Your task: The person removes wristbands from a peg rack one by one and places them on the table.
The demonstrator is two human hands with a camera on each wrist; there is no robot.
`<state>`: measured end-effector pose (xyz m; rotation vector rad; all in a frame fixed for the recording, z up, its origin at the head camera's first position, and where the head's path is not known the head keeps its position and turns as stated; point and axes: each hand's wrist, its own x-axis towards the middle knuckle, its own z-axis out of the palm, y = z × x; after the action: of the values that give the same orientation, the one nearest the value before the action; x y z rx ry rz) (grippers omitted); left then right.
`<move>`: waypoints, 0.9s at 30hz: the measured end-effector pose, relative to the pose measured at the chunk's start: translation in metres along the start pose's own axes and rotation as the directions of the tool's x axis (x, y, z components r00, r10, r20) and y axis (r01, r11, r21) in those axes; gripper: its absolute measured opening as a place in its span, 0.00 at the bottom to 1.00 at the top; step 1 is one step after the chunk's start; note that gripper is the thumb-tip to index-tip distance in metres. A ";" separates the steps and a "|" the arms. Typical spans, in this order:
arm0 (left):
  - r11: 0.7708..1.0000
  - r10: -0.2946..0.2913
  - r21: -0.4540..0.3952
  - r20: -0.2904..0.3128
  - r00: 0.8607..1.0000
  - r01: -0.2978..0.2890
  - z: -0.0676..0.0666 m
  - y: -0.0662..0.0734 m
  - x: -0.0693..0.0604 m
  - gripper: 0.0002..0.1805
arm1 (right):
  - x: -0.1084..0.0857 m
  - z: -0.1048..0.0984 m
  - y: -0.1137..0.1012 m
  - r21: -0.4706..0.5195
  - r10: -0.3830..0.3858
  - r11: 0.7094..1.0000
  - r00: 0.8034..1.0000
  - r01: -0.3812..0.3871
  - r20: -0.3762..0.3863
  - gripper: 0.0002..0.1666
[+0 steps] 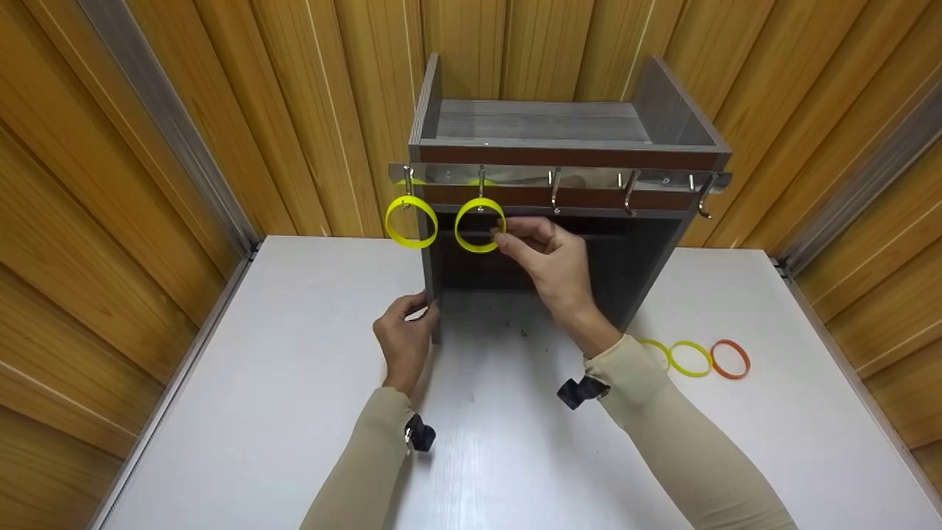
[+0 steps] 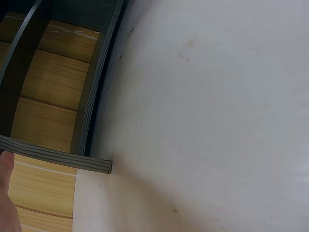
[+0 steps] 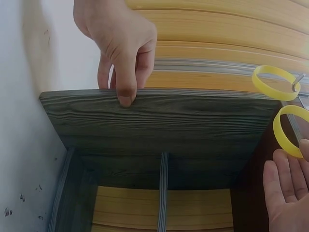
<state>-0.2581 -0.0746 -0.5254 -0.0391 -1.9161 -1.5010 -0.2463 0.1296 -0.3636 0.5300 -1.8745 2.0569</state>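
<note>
Ring (image 1: 477, 249) sits at fingertips of your right grip (image 1: 556, 265), edge pinched; your left grip (image 1: 404, 340) clasps the side panel (image 3: 164, 121).

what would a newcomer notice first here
Probably the bright yellow ring hanging from the leftmost hook in the head view, and a second yellow ring at the next hook, pinched by the right hand. The orange ring on the white table at right, beside yellow-green rings, likely comes next. Lower down, the left hand grips the cabinet's side panel.
</note>
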 end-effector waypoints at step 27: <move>1.000 0.016 -0.004 -0.012 1.000 -0.016 0.001 -0.001 -0.001 0.11 | -0.016 0.001 -0.021 0.097 -0.061 0.993 0.997 0.064 -0.038 0.12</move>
<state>-0.2584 -0.0742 -0.5270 -0.0469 -1.8996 -1.4916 -0.2222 0.1312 -0.3522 0.5655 -1.7220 2.1117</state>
